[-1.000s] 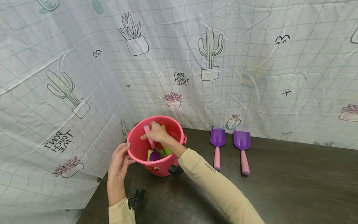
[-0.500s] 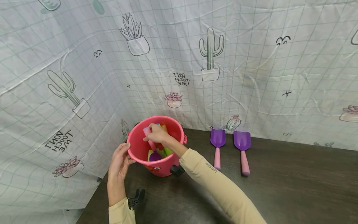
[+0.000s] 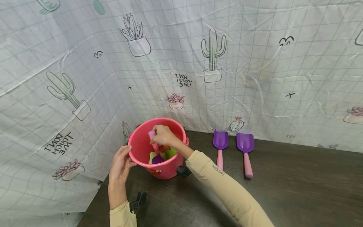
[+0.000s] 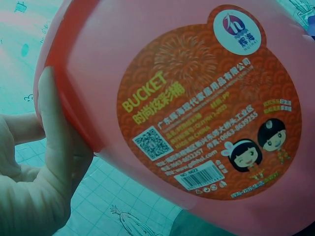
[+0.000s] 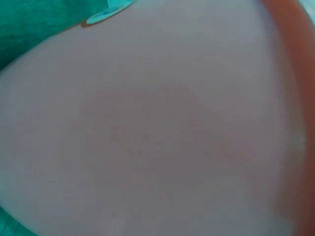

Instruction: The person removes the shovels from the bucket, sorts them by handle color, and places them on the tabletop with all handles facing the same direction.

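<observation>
A pink bucket (image 3: 167, 174) stands upright on the dark table, near the corner of the backdrop. My left hand (image 3: 120, 165) grips its rim on the left; in the left wrist view the thumb of that hand (image 4: 47, 172) presses the outside of the rim. Inside the bucket, my right hand (image 3: 165, 136) holds the pink handle of a toy shovel (image 3: 157, 159), whose purple blade points down. Light green pieces (image 3: 171, 153) and a red-orange piece (image 3: 164, 148) lie around the blade, partly hidden by the hand. Blurred bucket wall (image 5: 147, 123) fills the right wrist view.
Two more purple shovels with pink handles, one on the left (image 3: 220, 140) and one on the right (image 3: 245, 143), lie side by side on the table (image 3: 300, 186). A white backdrop (image 3: 255, 78) printed with cacti rises behind and to the left.
My right hand and the shovel handle have shifted slightly to the right inside the bucket. Blue and yellow pieces seen behind the hand earlier are now hidden. My left hand stays on the rim.
</observation>
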Motion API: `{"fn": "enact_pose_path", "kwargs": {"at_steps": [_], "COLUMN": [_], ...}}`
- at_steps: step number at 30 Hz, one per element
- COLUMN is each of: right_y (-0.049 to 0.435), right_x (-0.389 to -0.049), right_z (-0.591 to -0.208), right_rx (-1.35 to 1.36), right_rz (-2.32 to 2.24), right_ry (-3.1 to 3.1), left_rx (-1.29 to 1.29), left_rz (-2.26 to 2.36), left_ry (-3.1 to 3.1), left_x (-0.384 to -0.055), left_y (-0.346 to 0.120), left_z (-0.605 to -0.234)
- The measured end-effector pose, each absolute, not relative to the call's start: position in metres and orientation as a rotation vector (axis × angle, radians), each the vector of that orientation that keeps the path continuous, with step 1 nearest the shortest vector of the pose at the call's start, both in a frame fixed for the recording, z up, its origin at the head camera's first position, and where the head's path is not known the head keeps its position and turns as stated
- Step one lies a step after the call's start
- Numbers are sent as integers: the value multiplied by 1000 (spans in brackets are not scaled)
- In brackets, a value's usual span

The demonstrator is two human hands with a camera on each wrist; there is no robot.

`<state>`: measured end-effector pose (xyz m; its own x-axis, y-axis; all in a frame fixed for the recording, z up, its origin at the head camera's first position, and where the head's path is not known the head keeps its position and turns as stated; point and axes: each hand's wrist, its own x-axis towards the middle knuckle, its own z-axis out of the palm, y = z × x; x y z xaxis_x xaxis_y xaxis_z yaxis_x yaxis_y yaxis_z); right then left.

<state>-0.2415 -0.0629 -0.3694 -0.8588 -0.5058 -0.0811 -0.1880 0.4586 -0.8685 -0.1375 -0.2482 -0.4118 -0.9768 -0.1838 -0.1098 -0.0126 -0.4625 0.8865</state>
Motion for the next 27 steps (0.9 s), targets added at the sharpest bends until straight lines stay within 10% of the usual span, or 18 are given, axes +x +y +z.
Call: {"fn": "enact_pose_path", "kwargs": {"at_steps": [27], "right_y": [-58], "right_x": [-241], "right_z": [-374], "right_rx": [-572], "right_rz": [-1408], "right_ry": [2323], "left_rx": [280], "left_rz": [-2589], "left_ry": [-1563], "left_x": [-137], "left_y": [-249], "left_z": [-413]}}
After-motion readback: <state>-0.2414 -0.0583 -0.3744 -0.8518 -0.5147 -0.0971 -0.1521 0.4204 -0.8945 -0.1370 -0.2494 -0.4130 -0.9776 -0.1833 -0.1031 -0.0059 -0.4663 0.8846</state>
